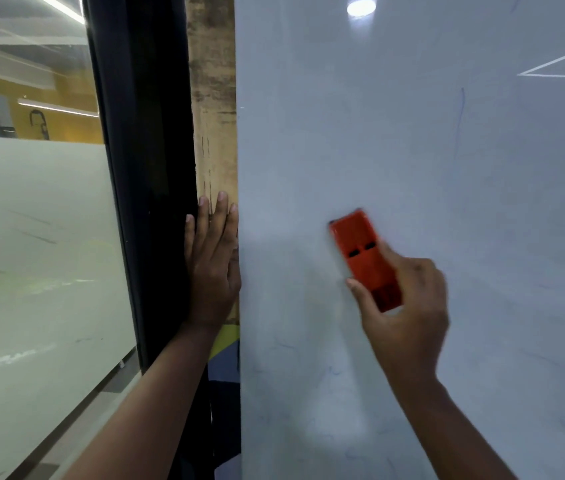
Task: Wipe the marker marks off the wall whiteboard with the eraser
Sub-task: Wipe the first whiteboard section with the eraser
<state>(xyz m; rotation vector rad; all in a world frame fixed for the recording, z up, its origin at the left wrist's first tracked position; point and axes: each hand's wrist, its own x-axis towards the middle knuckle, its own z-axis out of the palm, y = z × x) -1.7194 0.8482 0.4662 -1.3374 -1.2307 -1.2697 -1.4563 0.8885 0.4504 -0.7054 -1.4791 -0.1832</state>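
Observation:
The white wall whiteboard [447,202] fills the right two thirds of the view. Faint blue marker marks [460,116] run down its upper right, and fainter traces [333,370] lie lower down. My right hand [409,306] grips a red-orange eraser [360,251] by its lower end, thumb on its left side, and holds it flat against the board; both are motion-blurred. My left hand [213,261] lies flat with straight fingers on the wooden strip just left of the board's edge.
A worn wooden strip [211,98] borders the board on the left. Beside it stands a black frame [146,168], then a frosted glass panel [38,254]. Ceiling light reflections [360,8] show on the board.

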